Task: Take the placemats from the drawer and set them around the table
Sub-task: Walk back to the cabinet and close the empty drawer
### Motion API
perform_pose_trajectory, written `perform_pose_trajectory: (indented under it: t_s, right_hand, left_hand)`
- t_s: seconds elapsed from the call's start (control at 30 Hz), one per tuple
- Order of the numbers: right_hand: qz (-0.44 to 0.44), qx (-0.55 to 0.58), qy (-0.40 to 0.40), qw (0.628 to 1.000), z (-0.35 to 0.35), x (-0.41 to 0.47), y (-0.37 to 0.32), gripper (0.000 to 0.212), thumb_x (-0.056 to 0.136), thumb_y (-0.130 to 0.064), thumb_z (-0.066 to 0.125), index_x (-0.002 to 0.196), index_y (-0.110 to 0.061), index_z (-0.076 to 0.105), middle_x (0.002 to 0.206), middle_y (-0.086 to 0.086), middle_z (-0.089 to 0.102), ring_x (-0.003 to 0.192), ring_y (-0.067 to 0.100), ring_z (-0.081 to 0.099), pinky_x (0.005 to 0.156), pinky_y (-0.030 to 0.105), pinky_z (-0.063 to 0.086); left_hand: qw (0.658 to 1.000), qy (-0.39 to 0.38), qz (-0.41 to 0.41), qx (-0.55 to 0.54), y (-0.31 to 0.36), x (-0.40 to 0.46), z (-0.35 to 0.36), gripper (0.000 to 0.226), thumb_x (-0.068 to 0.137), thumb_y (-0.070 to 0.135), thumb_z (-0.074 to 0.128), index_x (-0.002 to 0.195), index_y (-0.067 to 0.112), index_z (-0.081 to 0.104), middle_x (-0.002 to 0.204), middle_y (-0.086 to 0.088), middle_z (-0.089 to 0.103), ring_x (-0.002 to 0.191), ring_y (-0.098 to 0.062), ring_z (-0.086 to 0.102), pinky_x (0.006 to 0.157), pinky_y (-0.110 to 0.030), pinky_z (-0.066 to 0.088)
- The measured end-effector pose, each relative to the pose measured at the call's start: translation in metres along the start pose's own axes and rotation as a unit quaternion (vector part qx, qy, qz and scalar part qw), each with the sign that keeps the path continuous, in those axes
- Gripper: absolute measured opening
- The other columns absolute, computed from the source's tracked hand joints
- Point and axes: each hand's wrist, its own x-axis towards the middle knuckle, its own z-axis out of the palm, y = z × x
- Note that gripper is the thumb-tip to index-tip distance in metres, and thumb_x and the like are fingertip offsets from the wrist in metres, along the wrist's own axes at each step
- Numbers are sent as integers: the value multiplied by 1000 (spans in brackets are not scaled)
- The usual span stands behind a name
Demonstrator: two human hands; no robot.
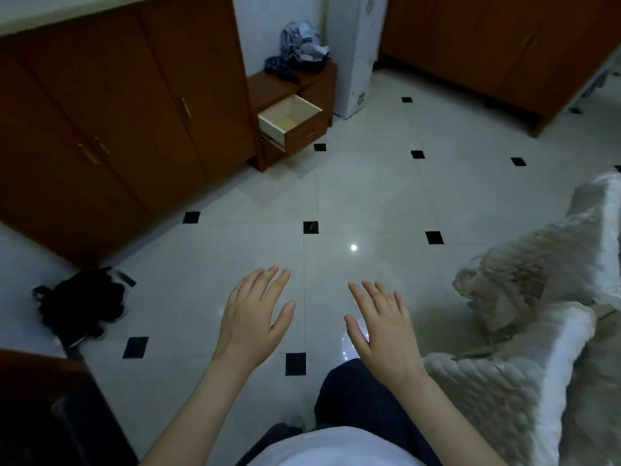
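A small brown bedside cabinet (302, 84) stands at the far wall, and its top drawer (290, 120) is pulled out; the pale inside that shows holds nothing I can see. No placemats or table are in view. My left hand (253, 312) and my right hand (379, 326) are stretched out palm down over the tiled floor in the foreground, fingers spread, holding nothing. Both hands are far from the drawer.
Brown wardrobes (100, 112) line the left, another brown cabinet (504, 45) the back right. Clothes (300, 45) lie heaped on the bedside cabinet. A black bag (80, 306) lies on the floor at left. White quilted bedding (537, 314) fills the right side. A dark furniture corner (43, 398) is lower left.
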Motion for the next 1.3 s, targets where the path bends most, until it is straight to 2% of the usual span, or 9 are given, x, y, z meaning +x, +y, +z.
perform_pose_trajectory:
  t_s: [0.13,0.33,0.47,0.6,0.67,0.87,1.03,1.2,1.3]
  right_hand:
    - [23,0,2,1000,0,68,26,56,97,-48,23,145,-22,37,147,4,42,140,24,32,116,44,18]
    - [29,6,9,1000,-18,200,83,57,97,-48,23,146,-21,35,147,6,43,138,24,34,115,47,22]
    - [24,9,18,1000,-47,292,114,57,97,-48,24,145,-21,36,146,7,43,138,25,34,115,47,21]
    - [6,9,19,1000,-68,371,135,58,97,-48,23,146,-21,35,148,6,41,140,25,30,116,47,19]
    - [2,10,17,1000,-70,405,144,58,97,-48,22,146,-22,35,148,6,40,141,25,29,116,47,19]
    - [-5,10,-2,1000,-52,496,165,61,97,-54,14,148,-24,32,148,4,41,141,23,30,116,45,17]
    - [1,7,1,1000,-41,603,174,56,97,-49,22,147,-25,33,146,5,44,139,24,33,115,47,22]
    - [3,-10,14,1000,-52,714,174,58,97,-50,20,148,-24,31,149,5,41,141,24,30,117,46,19]
    - [-1,-13,20,1000,-61,775,173,58,97,-50,20,148,-24,30,149,5,41,141,24,30,117,46,19]
  left_hand:
    - [1000,-24,13,-12,0,72,19,60,97,52,21,140,18,46,141,-4,50,129,-24,45,109,-40,34]
    - [999,-39,15,3,4,209,35,57,97,49,27,140,18,47,140,-4,51,128,-24,47,110,-29,18]
    - [1000,-9,8,2,15,311,24,60,97,52,22,139,18,48,140,-3,51,128,-23,47,110,-36,29]
    - [1000,12,0,1,17,395,14,57,96,48,27,141,20,45,141,-2,49,130,-22,43,111,-31,22]
    - [1000,16,-9,-2,13,428,15,57,95,48,27,141,20,45,142,-1,49,131,-21,43,110,-33,25]
    - [999,8,-29,-11,-17,507,36,56,96,49,27,141,21,45,142,-1,49,130,-20,43,108,-34,28]
    - [1000,-4,-30,-7,-59,602,46,58,97,52,22,140,21,46,141,-1,50,129,-22,45,109,-37,31]
    - [1000,10,-4,2,-97,719,26,56,96,48,27,138,19,48,138,-4,52,126,-23,48,105,-37,35]
    - [1000,25,2,9,-113,780,10,55,96,48,28,140,20,45,142,-3,48,131,-22,42,108,-35,30]
